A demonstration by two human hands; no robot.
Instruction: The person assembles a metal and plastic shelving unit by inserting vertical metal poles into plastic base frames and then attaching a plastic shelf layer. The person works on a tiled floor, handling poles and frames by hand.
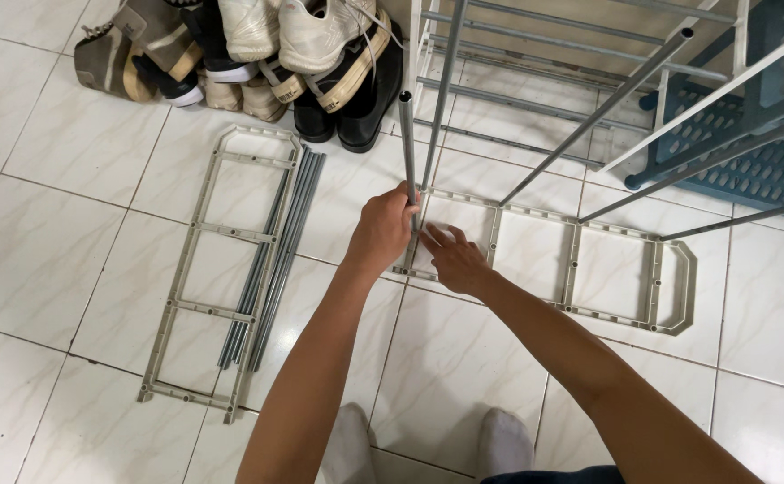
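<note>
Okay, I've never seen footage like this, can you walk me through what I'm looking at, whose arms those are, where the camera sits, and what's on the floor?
This is one view from a camera worn on a person's head, looking down at their own bare arms. The left hand grips an upright grey metal tube. The right hand rests on a flat grey plastic ladder-shaped frame lying on the white tiled floor, which has other tubes standing in it. To the left lies a second matching frame with a bundle of loose grey tubes. A pile of shoes sits at the top.
</note>
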